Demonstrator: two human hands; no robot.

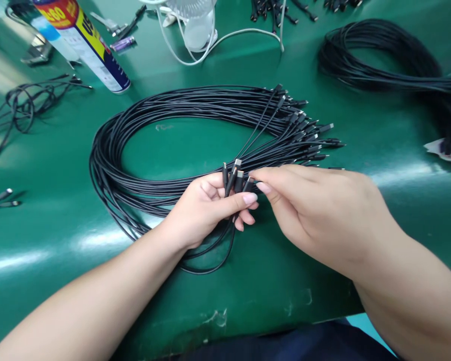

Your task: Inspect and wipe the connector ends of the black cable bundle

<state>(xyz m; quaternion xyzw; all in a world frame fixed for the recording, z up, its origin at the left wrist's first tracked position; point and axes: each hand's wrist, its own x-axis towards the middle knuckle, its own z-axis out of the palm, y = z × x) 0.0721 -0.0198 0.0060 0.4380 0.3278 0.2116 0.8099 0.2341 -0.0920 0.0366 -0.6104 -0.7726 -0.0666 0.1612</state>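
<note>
Several black cable connectors (238,180) with metal tips stick up from my left hand (210,203), pinched between its thumb and fingers. Their cables loop down below that hand. My right hand (315,215) is just to the right, thumb and forefinger closed together at the rightmost connector; whether anything thin sits between those fingertips is too small to make out. Behind both hands lies a large coil of black cables (108,145) on the green table (270,301). Its many plug ends (311,135) fan out at the right.
At the back left stands a spray can (93,45), with a purple battery-like cylinder (123,44) near it. A white fan (199,25) with a white cord is at the back. Another black cable coil (391,50) lies right; loose cables (30,103) lie left.
</note>
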